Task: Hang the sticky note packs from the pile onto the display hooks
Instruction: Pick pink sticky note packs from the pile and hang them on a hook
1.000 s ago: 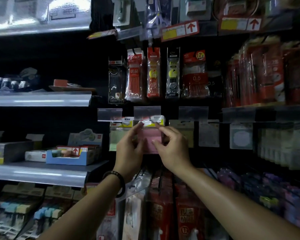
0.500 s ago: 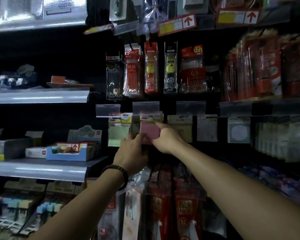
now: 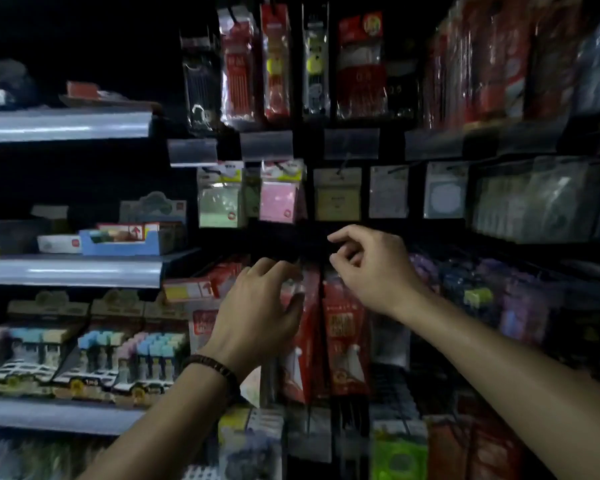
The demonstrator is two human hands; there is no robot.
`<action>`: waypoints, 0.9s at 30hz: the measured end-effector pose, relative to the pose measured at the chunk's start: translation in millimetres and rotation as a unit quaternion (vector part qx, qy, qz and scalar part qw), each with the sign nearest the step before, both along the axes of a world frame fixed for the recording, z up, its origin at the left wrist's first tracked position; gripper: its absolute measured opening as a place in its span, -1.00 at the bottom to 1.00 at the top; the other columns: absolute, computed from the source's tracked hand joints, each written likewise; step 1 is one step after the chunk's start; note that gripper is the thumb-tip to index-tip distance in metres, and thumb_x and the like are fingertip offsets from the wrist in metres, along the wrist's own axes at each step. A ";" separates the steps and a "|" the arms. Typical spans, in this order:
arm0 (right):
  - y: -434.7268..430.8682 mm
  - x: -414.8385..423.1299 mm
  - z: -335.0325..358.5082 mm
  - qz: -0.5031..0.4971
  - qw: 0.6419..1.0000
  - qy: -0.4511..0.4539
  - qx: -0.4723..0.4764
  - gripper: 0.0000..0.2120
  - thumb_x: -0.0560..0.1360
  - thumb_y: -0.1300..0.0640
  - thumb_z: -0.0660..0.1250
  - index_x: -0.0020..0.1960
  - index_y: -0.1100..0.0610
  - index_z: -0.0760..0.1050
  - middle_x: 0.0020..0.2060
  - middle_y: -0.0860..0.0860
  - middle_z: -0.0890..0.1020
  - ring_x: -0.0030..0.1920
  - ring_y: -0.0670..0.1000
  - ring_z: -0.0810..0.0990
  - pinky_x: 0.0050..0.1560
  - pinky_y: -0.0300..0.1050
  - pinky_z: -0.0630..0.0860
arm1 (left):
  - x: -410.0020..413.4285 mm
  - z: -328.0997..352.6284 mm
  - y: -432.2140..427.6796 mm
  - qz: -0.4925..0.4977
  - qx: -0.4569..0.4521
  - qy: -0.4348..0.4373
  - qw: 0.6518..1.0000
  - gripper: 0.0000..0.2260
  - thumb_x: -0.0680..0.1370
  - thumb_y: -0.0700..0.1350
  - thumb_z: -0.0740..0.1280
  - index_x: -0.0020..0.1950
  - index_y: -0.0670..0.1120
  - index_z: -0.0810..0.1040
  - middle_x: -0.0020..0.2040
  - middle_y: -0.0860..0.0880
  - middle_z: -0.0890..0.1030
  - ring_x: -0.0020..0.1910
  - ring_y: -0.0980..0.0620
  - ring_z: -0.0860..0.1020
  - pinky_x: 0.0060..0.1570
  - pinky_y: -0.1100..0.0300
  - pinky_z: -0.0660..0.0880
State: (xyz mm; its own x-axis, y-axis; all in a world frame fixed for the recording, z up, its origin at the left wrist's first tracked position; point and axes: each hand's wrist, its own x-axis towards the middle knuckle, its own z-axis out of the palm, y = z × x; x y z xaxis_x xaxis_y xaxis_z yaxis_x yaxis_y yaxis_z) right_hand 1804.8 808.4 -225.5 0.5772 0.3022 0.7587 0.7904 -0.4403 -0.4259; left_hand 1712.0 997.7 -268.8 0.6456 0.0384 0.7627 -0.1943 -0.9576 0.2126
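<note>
Pink sticky note pack [image 3: 278, 201] is up on its display hook [image 3: 282, 165], hanging just right of a green pack [image 3: 220, 206]. Both hands hover below it, clear of the pack: left hand [image 3: 262, 306] fingers loosely spread, right hand [image 3: 371, 271] fingers loosely curled, both holding nothing.

The pink sticky note pack [image 3: 278, 197] hangs upright on its hook — beside a green pack [image 3: 220, 199].

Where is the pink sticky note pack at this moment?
Head view, left of centre: the pink pack hangs between a green pack on its left and a beige pack on its right, above the left hand and right hand, untouched.
</note>
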 end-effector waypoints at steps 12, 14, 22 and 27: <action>-141.7 -22.3 -282.4 -0.045 0.979 0.178 -0.086 -0.83 0.56 0.07 0.43 0.11 -0.01 0.74 -0.17 -0.14 0.69 -0.19 -0.16 0.66 -0.15 -0.22 0.58 | -7.4 -288.4 -83.1 -0.104 0.023 0.211 0.972 -0.89 0.61 0.08 0.28 0.06 0.09 0.53 -0.03 0.07 0.54 -0.10 -0.10 0.57 -0.27 -0.02 0.51; -165.0 -12.3 -346.6 -0.079 0.959 0.258 -0.084 -0.87 0.54 0.07 0.44 0.05 -0.03 0.73 -0.23 -0.18 0.69 -0.23 -0.19 0.67 -0.17 -0.13 0.62 | 1.5 -340.6 -91.2 -0.097 0.006 0.276 0.956 -0.83 0.59 0.15 0.23 0.08 0.14 0.54 0.00 0.12 0.56 -0.05 -0.05 0.60 -0.24 0.00 0.54; -217.0 11.8 -548.2 -0.163 0.855 0.465 -0.160 -0.90 0.59 0.10 0.42 -0.11 0.03 0.60 -0.19 -0.06 0.69 -0.11 -0.09 0.68 -0.11 -0.14 0.60 | 37.1 -494.0 -115.2 -0.103 0.023 0.470 0.877 -0.78 0.62 0.16 0.23 0.22 0.21 0.55 0.17 0.17 0.60 0.18 0.03 0.61 0.04 0.05 0.54; -214.3 45.7 -631.6 -0.212 0.794 0.547 -0.160 -0.69 0.52 0.28 0.49 -0.07 -0.14 0.54 -0.05 -0.16 0.66 0.06 -0.06 0.68 -0.01 -0.30 0.59 | 49.8 -541.9 -125.2 -0.121 0.053 0.522 0.843 -0.71 0.62 0.18 0.17 0.26 0.19 0.55 0.22 0.15 0.58 0.22 0.02 0.59 0.13 0.07 0.55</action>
